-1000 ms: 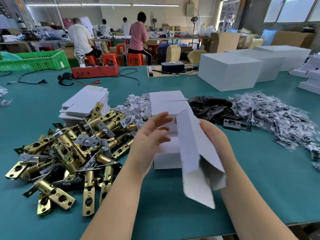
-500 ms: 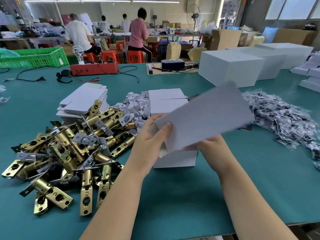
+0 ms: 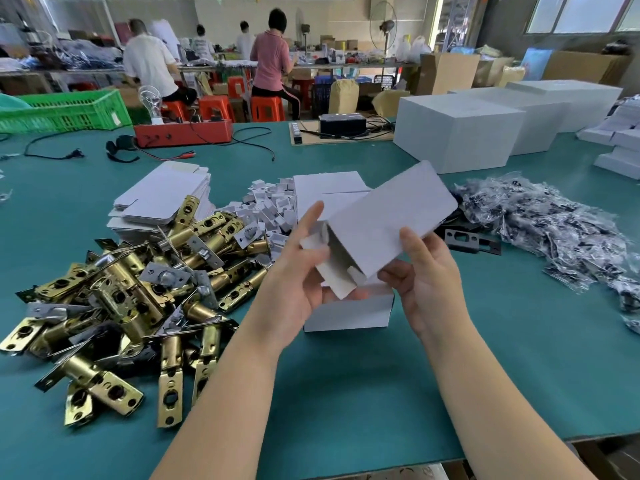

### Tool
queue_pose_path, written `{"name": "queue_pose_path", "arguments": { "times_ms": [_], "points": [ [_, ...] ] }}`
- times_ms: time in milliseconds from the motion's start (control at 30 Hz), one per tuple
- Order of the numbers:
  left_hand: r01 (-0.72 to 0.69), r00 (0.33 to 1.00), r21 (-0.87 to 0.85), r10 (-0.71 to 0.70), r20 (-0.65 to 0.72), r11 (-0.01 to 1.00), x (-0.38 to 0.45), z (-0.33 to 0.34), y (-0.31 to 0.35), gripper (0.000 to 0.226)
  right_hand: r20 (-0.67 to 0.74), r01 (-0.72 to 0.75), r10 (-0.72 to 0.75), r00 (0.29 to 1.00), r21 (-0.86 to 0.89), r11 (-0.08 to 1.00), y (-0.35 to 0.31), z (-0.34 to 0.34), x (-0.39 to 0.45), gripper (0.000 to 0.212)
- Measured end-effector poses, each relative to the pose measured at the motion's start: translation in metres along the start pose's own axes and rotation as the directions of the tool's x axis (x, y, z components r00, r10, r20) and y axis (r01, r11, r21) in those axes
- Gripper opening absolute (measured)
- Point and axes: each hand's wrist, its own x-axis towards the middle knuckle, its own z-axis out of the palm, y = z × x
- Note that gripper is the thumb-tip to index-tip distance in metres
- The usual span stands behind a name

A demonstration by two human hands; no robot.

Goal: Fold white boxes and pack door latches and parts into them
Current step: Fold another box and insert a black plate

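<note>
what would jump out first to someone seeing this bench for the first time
Front and centre, the left hand and right hand hold a half-folded white box above the green table, its open end with loose flaps towards the left hand. To the left sprawls a big heap of brass door latches. To the right lies a pile of small clear parts bags.

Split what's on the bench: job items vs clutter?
Job: box in both hands, flat blanks, brass latches, black plates, bagged parts.
Clutter: green crate, red tester, cables, power strip.
</note>
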Motion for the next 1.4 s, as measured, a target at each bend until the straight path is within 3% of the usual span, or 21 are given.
{"name": "queue_pose_path", "arguments": {
  "times_ms": [100,300,433,500,567,633,700,900,1100,1300,1400],
  "points": [
    [-0.009,0.998,-0.084,0.013,0.055,0.996,-0.001,0.004,-0.002,0.063,0.011,0.016,-0.017,1.000,0.084,0.996,-0.001,-0.003,0.001,0.046],
    [-0.020,0.997,-0.121,0.029,0.075,0.992,0.002,0.005,-0.008,0.060,-0.006,0.036,-0.036,0.999,0.096,0.995,0.000,-0.004,0.002,0.063],
    [0.016,0.995,-0.198,0.005,0.103,0.980,0.002,0.000,-0.004,0.053,-0.034,0.035,-0.032,0.999,0.102,0.994,0.000,-0.004,0.003,0.056],
    [-0.029,0.998,-0.105,0.034,0.052,0.994,0.001,0.001,-0.003,0.047,-0.023,0.082,-0.081,0.996,0.043,0.996,0.001,-0.003,0.000,0.053],
    [-0.119,0.983,0.139,0.136,-0.123,0.983,0.002,0.003,-0.005,0.040,0.015,0.152,-0.152,0.988,-0.067,0.986,0.003,0.000,-0.006,0.059],
    [-0.192,0.913,0.371,0.304,-0.271,0.908,0.001,0.003,-0.007,0.034,0.076,0.202,-0.192,0.978,-0.158,0.967,0.008,0.003,-0.012,0.061],
    [-0.226,0.873,0.474,0.393,-0.289,0.851,0.001,0.003,-0.008,0.030,0.097,0.204,-0.189,0.977,-0.192,0.960,0.010,0.006,-0.015,0.057],
    [-0.224,0.855,0.488,0.411,-0.316,0.843,0.002,0.003,-0.010,0.026,0.053,0.123,-0.117,0.992,-0.130,0.984,0.008,0.008,-0.011,0.026],
    [-0.172,0.879,0.517,0.368,-0.303,0.838,0.003,-0.001,-0.009,0.035,0.098,0.140,-0.122,0.988,-0.201,0.970,0.009,0.009,-0.016,0.020],
    [-0.150,0.913,0.416,0.287,-0.289,0.897,0.004,-0.001,-0.006,0.030,0.070,0.065,-0.058,0.996,-0.110,0.992,0.005,0.009,-0.015,0.025],
    [-0.147,0.914,0.396,0.277,-0.296,0.906,0.004,0.000,-0.006,0.030,0.121,0.111,-0.088,0.989,-0.195,0.974,0.008,0.009,-0.017,0.021]
  ]
}}
